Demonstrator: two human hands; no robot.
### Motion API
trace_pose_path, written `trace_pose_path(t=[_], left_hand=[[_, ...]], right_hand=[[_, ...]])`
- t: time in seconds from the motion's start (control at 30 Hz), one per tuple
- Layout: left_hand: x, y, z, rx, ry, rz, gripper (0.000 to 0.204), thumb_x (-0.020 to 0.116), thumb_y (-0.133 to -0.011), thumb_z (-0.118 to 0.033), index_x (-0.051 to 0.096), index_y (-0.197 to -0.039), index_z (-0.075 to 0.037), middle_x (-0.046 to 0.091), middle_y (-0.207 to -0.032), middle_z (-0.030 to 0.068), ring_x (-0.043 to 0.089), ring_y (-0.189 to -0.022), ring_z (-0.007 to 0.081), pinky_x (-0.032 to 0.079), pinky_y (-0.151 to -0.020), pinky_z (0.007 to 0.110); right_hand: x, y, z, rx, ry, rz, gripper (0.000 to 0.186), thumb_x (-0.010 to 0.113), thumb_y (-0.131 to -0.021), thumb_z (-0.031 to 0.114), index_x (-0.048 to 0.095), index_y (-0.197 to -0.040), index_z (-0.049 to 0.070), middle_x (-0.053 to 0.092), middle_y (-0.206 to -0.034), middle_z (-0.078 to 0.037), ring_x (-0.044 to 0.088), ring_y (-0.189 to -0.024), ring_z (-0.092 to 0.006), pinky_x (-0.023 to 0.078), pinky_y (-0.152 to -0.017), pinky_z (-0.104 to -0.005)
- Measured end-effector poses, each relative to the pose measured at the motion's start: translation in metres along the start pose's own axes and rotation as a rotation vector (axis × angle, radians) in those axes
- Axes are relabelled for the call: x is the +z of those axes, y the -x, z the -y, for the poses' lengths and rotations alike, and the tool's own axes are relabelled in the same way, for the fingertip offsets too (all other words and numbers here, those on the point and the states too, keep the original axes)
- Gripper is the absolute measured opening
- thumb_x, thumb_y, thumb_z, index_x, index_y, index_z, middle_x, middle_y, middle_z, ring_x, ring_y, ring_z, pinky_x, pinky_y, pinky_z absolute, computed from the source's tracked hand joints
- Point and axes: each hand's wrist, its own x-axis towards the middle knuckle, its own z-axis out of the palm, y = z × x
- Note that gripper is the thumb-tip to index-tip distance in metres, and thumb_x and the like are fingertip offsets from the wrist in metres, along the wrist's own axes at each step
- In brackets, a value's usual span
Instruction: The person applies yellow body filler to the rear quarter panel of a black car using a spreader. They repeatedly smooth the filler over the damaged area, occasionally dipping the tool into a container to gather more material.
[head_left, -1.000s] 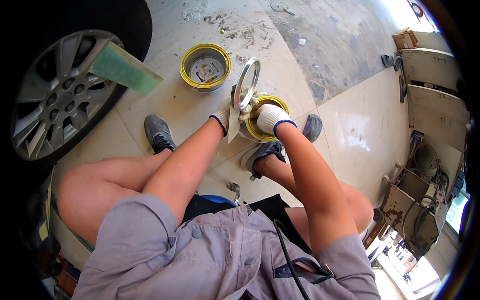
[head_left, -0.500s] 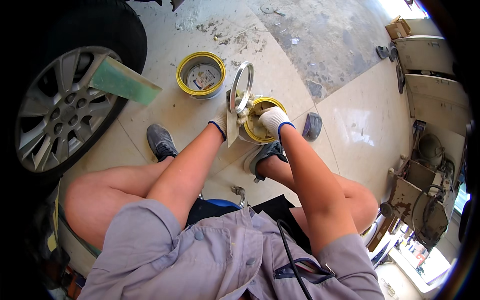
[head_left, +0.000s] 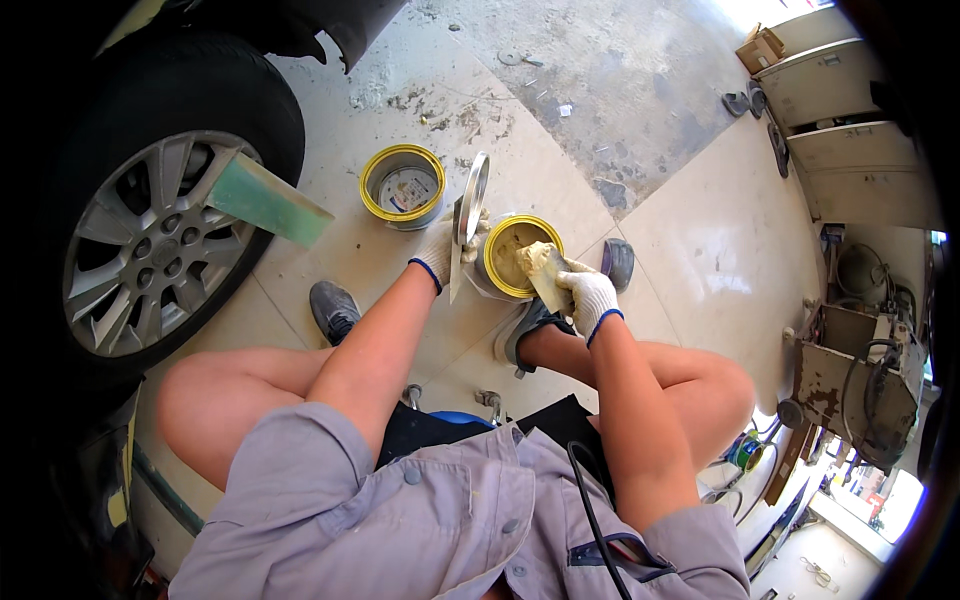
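In a white knit glove, my left hand (head_left: 437, 252) grips a round metal can lid (head_left: 478, 197) tilted on edge, together with a thin flat plate (head_left: 456, 268). Its fingers curl round the far side, close to a yellow-rimmed can (head_left: 487, 262) of beige putty. My gloved right hand (head_left: 590, 292) is closed on a wide-bladed putty knife (head_left: 546, 283). A thick lump of putty (head_left: 540, 260) sits on the blade, at the can's right rim. Farther left stands another yellow-rimmed can (head_left: 403, 187), with a paper label visible inside.
A car wheel (head_left: 170, 240) is on my left, with a translucent green sheet (head_left: 268, 203) sticking out from it. My shoes (head_left: 333, 312) flank the work. A grey shoe-like object (head_left: 618, 263) lies right of the can. A worn metal cart (head_left: 850, 370) stands at right.
My right hand has come up out of the can and moved right and nearer, bringing out the putty knife loaded with putty. The lid has turned more edge-on.
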Motion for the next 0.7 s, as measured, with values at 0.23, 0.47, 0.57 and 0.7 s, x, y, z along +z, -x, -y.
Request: trace_pose_path(t=[0.23,0.47,0.57,0.7], left_hand=[[0.013,0.033,-0.026,0.118,-0.322,-0.286,0.027,0.056,-0.107,-0.026,0.068,-0.121,-0.005,0.07,-0.092,0.004,0.06,-0.066,0.0113,0.049,-0.055,0.027],[-0.003,0.044,-0.02,0.169,-0.336,-0.376,0.025,0.062,-0.104,-0.028,0.069,-0.121,-0.011,0.065,-0.077,0.0042,0.056,-0.054,0.0145,0.045,-0.044,0.03],[-0.001,0.048,-0.018,0.153,-0.393,-0.377,0.024,0.066,-0.103,-0.028,0.069,-0.118,-0.01,0.061,-0.072,0.0027,0.056,-0.053,0.0141,0.044,-0.043,0.031],[-0.011,0.045,-0.012,0.171,-0.407,-0.391,0.025,0.068,-0.102,-0.027,0.07,-0.117,-0.007,0.064,-0.074,0.0035,0.057,-0.055,0.0143,0.046,-0.047,0.031]], right_hand=[[-0.009,0.009,-0.01,-0.069,-0.136,0.061,0.043,0.066,-0.093,-0.002,0.064,-0.137,-0.002,0.073,-0.112,-0.013,0.073,-0.088,-0.0239,0.063,-0.072,-0.0362],[-0.014,0.017,-0.009,-0.129,-0.297,0.133,0.04,0.065,-0.096,0.001,0.063,-0.136,-0.002,0.072,-0.114,-0.013,0.073,-0.09,-0.0243,0.064,-0.072,-0.0366],[-0.022,0.018,-0.011,-0.121,-0.339,0.15,0.041,0.064,-0.097,0.003,0.061,-0.138,-0.002,0.071,-0.116,-0.013,0.073,-0.094,-0.0241,0.064,-0.075,-0.0372],[-0.028,0.019,-0.018,-0.064,-0.475,0.213,0.039,0.06,-0.101,0.008,0.059,-0.14,0.003,0.071,-0.117,-0.011,0.072,-0.095,-0.0236,0.063,-0.077,-0.0376]])
